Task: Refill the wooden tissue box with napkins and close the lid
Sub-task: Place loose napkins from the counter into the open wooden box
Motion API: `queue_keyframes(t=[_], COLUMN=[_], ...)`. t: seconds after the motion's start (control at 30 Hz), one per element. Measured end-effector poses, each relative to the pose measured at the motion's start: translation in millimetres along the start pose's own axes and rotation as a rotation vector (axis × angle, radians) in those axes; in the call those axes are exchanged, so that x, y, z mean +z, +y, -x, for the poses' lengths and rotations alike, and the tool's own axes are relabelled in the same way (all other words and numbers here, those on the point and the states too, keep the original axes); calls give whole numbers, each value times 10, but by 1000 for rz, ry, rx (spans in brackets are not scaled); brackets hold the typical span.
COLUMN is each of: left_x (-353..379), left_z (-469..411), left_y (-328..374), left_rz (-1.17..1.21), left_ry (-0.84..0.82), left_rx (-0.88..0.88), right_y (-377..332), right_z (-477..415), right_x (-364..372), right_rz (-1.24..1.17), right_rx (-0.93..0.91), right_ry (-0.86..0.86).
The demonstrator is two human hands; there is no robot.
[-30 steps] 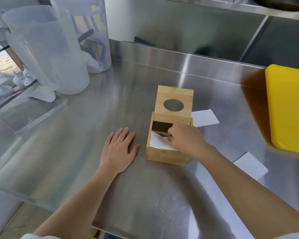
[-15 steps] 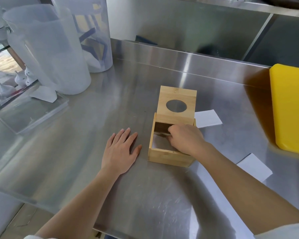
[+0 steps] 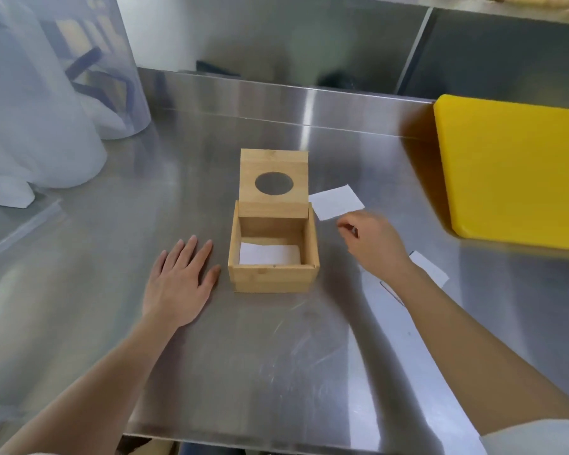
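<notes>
The wooden tissue box (image 3: 273, 278) stands in the middle of the steel counter with its lid (image 3: 274, 178) hinged up at the back, a round hole in it. One white napkin (image 3: 269, 254) lies flat inside the box. My left hand (image 3: 182, 281) rests palm down on the counter just left of the box, fingers spread. My right hand (image 3: 372, 243) hovers right of the box, fingers curled and empty, just below a loose napkin (image 3: 335, 201) on the counter. Another napkin (image 3: 431, 269) lies partly hidden behind my right wrist.
A yellow cutting board (image 3: 513, 172) lies at the right. Tall translucent plastic containers (image 3: 40, 103) stand at the back left, with a clear tray (image 3: 17, 221) beside them. The steel backsplash (image 3: 276, 93) rises behind the box. The counter's front edge runs near my forearms.
My right hand has let go of the napkin inside the box, come out and moved right toward the loose napkin. The napkin now lies flat in the box. My left hand stayed put.
</notes>
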State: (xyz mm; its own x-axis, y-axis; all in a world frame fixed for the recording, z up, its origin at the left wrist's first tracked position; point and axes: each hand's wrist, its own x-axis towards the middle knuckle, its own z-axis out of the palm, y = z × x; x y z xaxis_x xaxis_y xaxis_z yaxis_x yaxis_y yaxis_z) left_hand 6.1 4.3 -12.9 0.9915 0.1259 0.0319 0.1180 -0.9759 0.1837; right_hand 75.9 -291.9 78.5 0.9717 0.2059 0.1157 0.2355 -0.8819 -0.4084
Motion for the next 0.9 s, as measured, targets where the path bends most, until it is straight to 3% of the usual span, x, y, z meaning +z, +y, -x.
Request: queue_keyframes(t=[0.17,0.37,0.5,0.77,0.9], left_x=[-21,-46,-71,-98,-102], left_z=[-9,16,29,50,43], left_y=[17,35,56,53,53], left_rz=[-5,11,26,30,35], left_ry=[-13,-19,-17,-25,-17], left_rx=[-11,-5,-9,-4,0], right_y=[513,890,961,1011,991], right_z=[152,202,208,283,329], right_x=[-128,-422,-410,-277,-321], right_rz=[169,493,550,580,389], right_rx=[41,10,35,116,170], right_ry=[-129,-421,-520,-470,-455])
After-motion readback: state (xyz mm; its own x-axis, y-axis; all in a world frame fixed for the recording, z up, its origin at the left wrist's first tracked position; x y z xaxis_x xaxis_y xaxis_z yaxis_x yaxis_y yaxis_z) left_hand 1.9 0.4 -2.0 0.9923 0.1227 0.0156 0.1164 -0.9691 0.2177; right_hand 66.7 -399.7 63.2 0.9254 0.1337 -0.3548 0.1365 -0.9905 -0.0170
